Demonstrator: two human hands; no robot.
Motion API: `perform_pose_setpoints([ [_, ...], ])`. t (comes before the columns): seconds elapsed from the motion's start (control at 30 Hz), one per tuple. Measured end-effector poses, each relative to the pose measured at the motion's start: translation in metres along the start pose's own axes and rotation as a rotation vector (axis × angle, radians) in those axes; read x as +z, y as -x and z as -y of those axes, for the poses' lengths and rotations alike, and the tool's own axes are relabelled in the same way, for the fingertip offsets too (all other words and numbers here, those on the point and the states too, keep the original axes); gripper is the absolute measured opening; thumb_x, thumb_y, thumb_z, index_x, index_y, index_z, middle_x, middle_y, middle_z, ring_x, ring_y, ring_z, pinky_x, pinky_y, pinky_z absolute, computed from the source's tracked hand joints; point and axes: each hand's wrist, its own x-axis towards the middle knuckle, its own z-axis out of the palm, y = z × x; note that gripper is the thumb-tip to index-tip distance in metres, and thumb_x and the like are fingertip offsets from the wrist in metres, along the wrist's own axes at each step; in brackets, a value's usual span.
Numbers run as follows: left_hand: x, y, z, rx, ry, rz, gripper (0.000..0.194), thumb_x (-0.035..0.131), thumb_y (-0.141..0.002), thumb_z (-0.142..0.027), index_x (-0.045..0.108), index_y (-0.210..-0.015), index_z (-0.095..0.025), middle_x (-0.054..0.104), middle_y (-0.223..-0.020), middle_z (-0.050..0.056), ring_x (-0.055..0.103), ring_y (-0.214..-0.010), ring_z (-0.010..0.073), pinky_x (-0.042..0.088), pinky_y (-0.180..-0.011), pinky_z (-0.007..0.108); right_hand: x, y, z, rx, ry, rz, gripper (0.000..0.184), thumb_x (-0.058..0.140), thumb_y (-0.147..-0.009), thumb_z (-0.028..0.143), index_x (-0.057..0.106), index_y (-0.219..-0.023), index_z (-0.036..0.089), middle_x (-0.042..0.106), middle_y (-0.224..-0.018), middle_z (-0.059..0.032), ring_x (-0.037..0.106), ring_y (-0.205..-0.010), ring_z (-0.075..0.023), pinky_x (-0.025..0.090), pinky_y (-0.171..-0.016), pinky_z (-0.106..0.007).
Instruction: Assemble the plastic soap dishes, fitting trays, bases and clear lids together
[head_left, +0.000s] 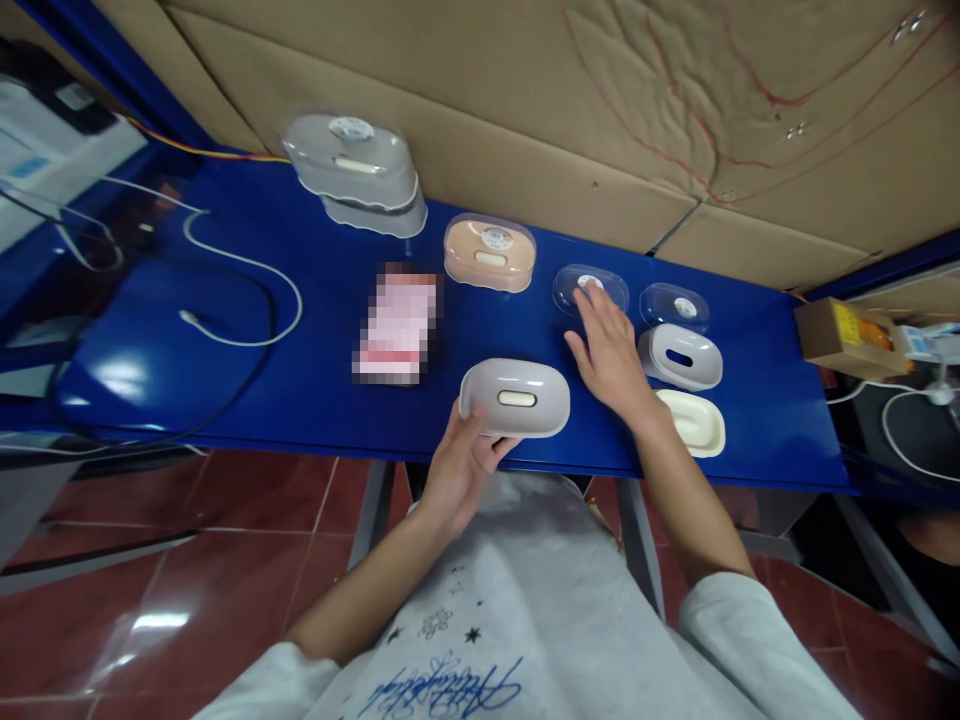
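The left hand (459, 468) pinches the grey oval box (517, 378) near-left; a slackening pinch could drop it. The right hand (611, 355) spreads over the clear lid (566, 292).

Pink rectangle (397, 325), 10 o'clock: pixelated, unreadable. Clear lid (570, 282), 2 o'clock: partly hidden under right hand (609, 355). Left hand (459, 465), 6–7 o'clock: some fingers behind grey case (517, 380). White machine (45, 130), 10 o'clock: cut off.

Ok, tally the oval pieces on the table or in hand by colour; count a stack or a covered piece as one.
Grey: 3 (back stack, piece in left hand, open-slotted piece)
Clear: 2 (cover under right hand, cover farther right)
Peach: 1 (covered piece)
Cream: 1 (uncovered piece)
Total: 7
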Motion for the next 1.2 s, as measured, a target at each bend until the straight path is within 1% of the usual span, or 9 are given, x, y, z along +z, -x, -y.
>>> perform_pose_setpoints([
  [0.07, -0.001, 0.0, -0.001, -0.003, 0.002, 0.012, 0.057, 0.078, -0.096, -0.046, 0.059, -0.149, -0.035, 0.065, -0.158, 0.007, 0.056, -0.152, 0.0346, 0.041, -0.128, 0.065, 0.004, -0.013, -0.016, 0.043, 0.057, 0.017, 0.06, 0.044, -0.114, 0.038, 0.037, -0.168, 0.013, 0.044, -0.172, -0.0242, 0.037, -0.164, -0.0389, 0.028, -0.133, -0.067],
  [0.13, -0.002, 0.0, -0.003, -0.013, 0.014, 0.021, 0.059, 0.078, -0.097, -0.044, 0.057, -0.151, -0.037, 0.064, -0.159, 0.006, 0.054, -0.154, 0.0345, 0.042, -0.128, 0.065, 0.007, -0.015, -0.023, 0.038, 0.077, 0.028, 0.059, 0.05, -0.111, 0.039, 0.043, -0.165, 0.017, 0.05, -0.168, -0.0223, 0.044, -0.158, -0.0406, 0.03, -0.13, -0.071],
  [0.37, -0.002, -0.001, -0.004, -0.052, 0.048, 0.014, 0.052, 0.074, -0.099, -0.04, 0.061, -0.149, -0.038, 0.063, -0.16, 0.004, 0.052, -0.155, 0.0342, 0.045, -0.125, 0.067, 0.001, 0.009, -0.021, 0.072, 0.009, 0.096, 0.076, 0.075, -0.096, 0.054, 0.049, -0.162, 0.028, 0.046, -0.17, -0.0197, 0.043, -0.158, -0.0439, 0.038, -0.123, -0.073],
  [0.43, -0.003, -0.003, -0.003, -0.057, 0.045, 0.026, 0.052, 0.074, -0.099, -0.041, 0.061, -0.15, -0.037, 0.063, -0.161, 0.004, 0.053, -0.154, 0.0343, 0.045, -0.125, 0.066, -0.005, 0.013, -0.012, 0.083, -0.113, 0.078, 0.073, 0.073, -0.097, 0.055, 0.05, -0.161, 0.028, 0.054, -0.165, -0.0179, 0.051, -0.153, -0.0396, 0.045, -0.121, -0.067],
  [0.53, -0.004, -0.004, -0.001, -0.074, 0.04, 0.033, 0.049, 0.073, -0.1, -0.044, 0.064, -0.147, -0.035, 0.064, -0.159, 0.005, 0.054, -0.154, 0.034, 0.047, -0.125, 0.063, -0.015, 0.024, 0.015, -0.052, -0.271, 0.089, 0.07, 0.07, -0.099, 0.057, 0.049, -0.162, 0.031, 0.055, -0.166, -0.0129, 0.053, -0.154, -0.034, 0.046, -0.123, -0.058],
  [0.73, -0.009, -0.005, 0.002, -0.091, 0.031, 0.03, 0.05, 0.075, -0.098, -0.055, 0.07, -0.14, -0.03, 0.072, -0.148, 0.007, 0.067, -0.137, 0.031, 0.058, -0.114, 0.05, -0.012, 0.049, 0.062, -0.244, -0.185, 0.134, 0.074, 0.07, -0.099, 0.062, 0.05, -0.161, 0.028, 0.05, -0.169, -0.0153, 0.048, -0.156, -0.035, 0.045, -0.123, -0.056],
  [0.9, -0.01, -0.006, 0.001, -0.115, 0.037, 0.045, 0.056, 0.076, -0.097, -0.057, 0.067, -0.144, -0.029, 0.072, -0.148, 0.008, 0.068, -0.136, 0.0305, 0.056, -0.115, 0.049, 0.0, 0.052, 0.063, -0.264, -0.105, 0.123, 0.079, 0.066, -0.1, 0.066, 0.044, -0.165, 0.027, 0.047, -0.171, -0.0179, 0.045, -0.158, -0.0377, 0.043, -0.123, -0.06],
  [1.0, -0.01, -0.006, 0.001, -0.109, 0.061, 0.059, 0.055, 0.076, -0.097, -0.057, 0.067, -0.143, -0.029, 0.072, -0.149, 0.008, 0.068, -0.138, 0.0314, 0.054, -0.119, 0.052, 0.0, 0.054, 0.062, -0.293, -0.029, 0.134, 0.077, 0.066, -0.102, 0.058, 0.04, -0.166, 0.023, 0.042, -0.173, -0.0213, 0.04, -0.161, -0.0403, 0.039, -0.126, -0.064],
  [1.2, -0.008, -0.005, 0.001, -0.156, 0.084, 0.081, 0.043, 0.071, -0.103, -0.048, 0.07, -0.14, -0.027, 0.073, -0.148, 0.007, 0.067, -0.139, 0.0299, 0.052, -0.121, 0.052, -0.008, 0.062, 0.062, -0.282, 0.014, 0.203, 0.081, 0.062, -0.105, 0.056, 0.03, -0.172, 0.024, 0.038, -0.175, -0.021, 0.043, -0.158, -0.0427, 0.048, -0.12, -0.065],
])
